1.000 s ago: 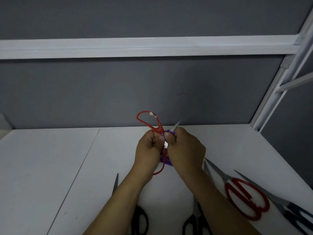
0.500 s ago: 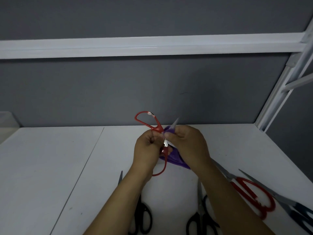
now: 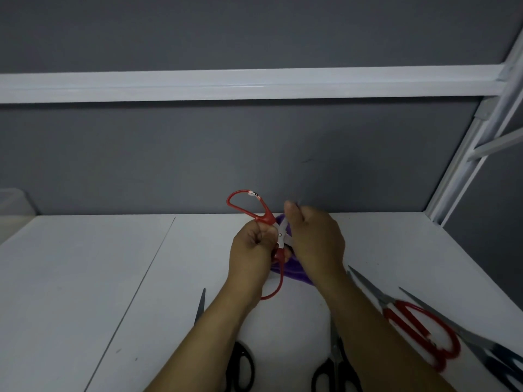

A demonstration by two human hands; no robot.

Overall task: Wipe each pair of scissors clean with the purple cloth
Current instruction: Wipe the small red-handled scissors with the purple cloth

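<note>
Head view: your two hands meet above the white table (image 3: pixel 85 278), in front of a grey back wall. Your left hand (image 3: pixel 252 250) is curled in a fist around the held red scissors (image 3: pixel 280 236), gripping just below the pivot where the handles join. Your right hand (image 3: pixel 314 241), touching the left, pinches the purple cloth (image 3: pixel 294 271) around a blade, thumb raised; the cloth hangs below your palm.

The held scissors are in the air between both hands. Their handles are spread: one loop rises up and left above your left fist, the other curves down toward you. The blade runs from the pivot up and slightly right, toward the wall, mostly hidden under your right fingers.

Flat on the table nearer you lie a left black-handled pair (image 3: pixel 240 366), a middle black-handled pair (image 3: pixel 334 369), a red-handled pair (image 3: pixel 418 329) and, at the right edge, a dark-handled pair (image 3: pixel 498 357).
</note>
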